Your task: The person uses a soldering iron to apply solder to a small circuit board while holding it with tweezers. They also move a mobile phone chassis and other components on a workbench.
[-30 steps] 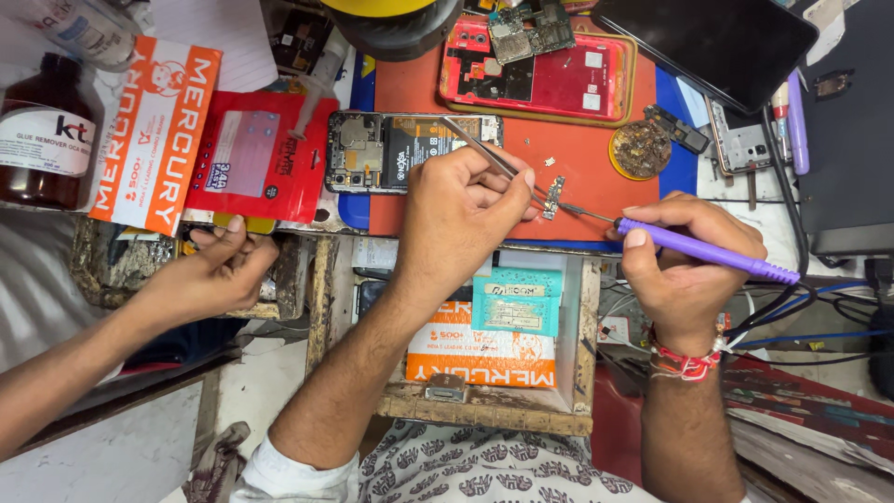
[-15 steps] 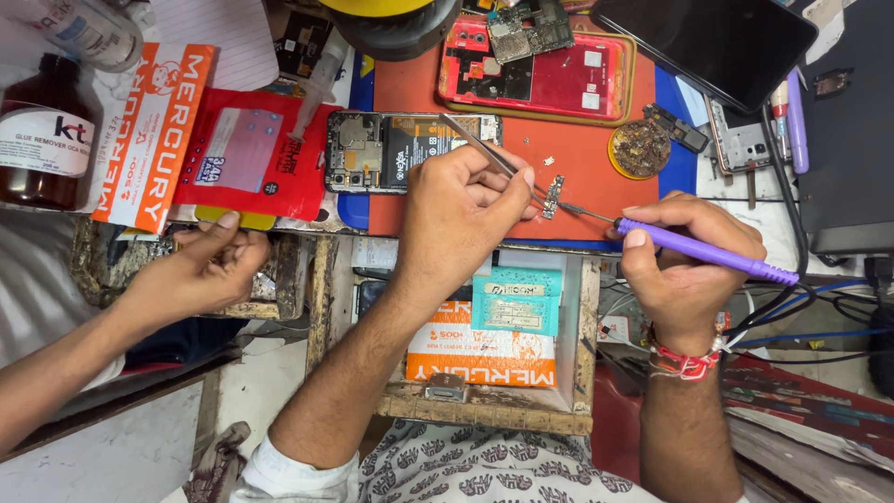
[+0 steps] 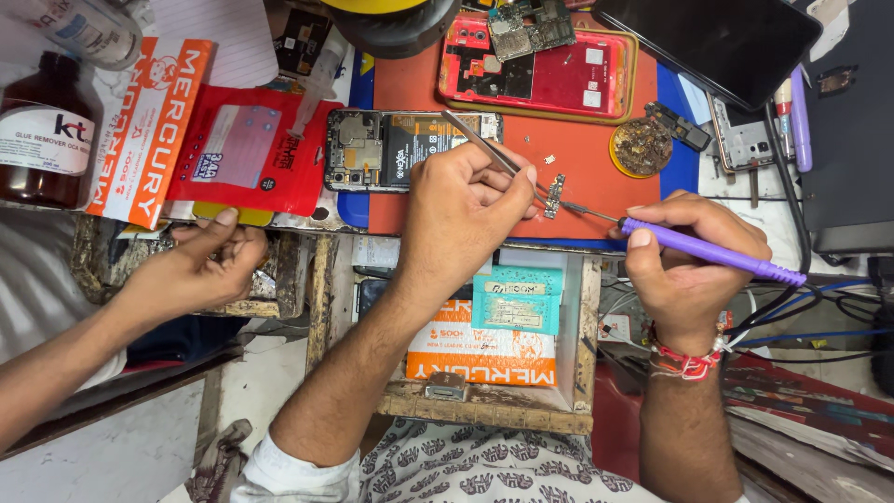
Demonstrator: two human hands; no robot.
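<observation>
My left hand [image 3: 466, 200] pinches metal tweezers [image 3: 475, 138], whose tips hold down a small circuit board [image 3: 555, 196] on the orange mat [image 3: 577, 130]. In my right hand [image 3: 689, 265] is a purple soldering iron [image 3: 708, 251], its thin tip touching the board from the right. An opened phone [image 3: 391, 149] with its battery showing lies just left of my left hand.
Another person's hand [image 3: 200, 265] rests at the bench edge below a red packet [image 3: 247, 154] and an orange-white packet [image 3: 149, 126]. A brown bottle [image 3: 42, 135] stands far left. A red phone shell [image 3: 549, 70], a dark screen [image 3: 717, 42] and a brass tip cleaner [image 3: 643, 144] lie behind. An open drawer [image 3: 484, 410] holds packets.
The red packet has shifted slightly left and the other person's hand has moved a little below it. My own hands have stayed on the small board.
</observation>
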